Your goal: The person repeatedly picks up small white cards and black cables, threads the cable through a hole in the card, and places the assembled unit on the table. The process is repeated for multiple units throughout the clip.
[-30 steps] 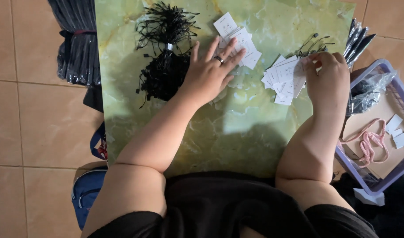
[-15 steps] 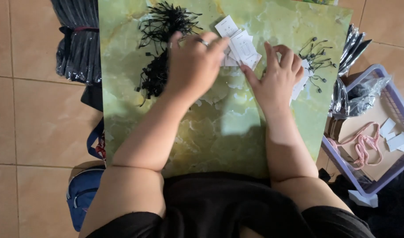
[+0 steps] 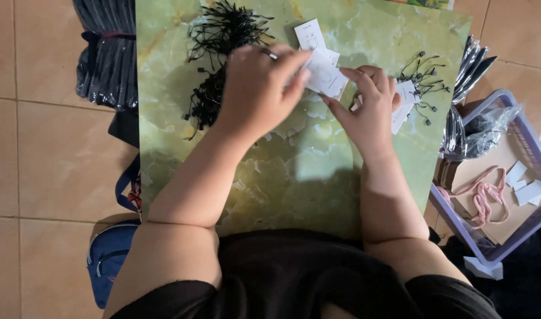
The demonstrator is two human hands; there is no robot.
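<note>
While we work on the green marble-patterned board (image 3: 294, 177), left hand (image 3: 261, 88) pinches a white paper tag (image 3: 324, 75), right hand (image 3: 370, 112) curled beside it, its hold unclear, black string loops (image 3: 214, 59) left of the tag.

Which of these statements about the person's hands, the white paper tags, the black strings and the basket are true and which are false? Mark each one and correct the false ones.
1. The left hand rests over white paper tags on the green marbled board. True.
2. The right hand lies inside the basket. False: it is on the board, beside the left hand; the lilac basket stands apart at the right.
3. A heap of black strings lies on the board beyond the left hand. True.
4. The basket holds only black strings. False: it holds a pink cord and a few white pieces.
5. The floor is carpeted. False: it is tiled.
</note>
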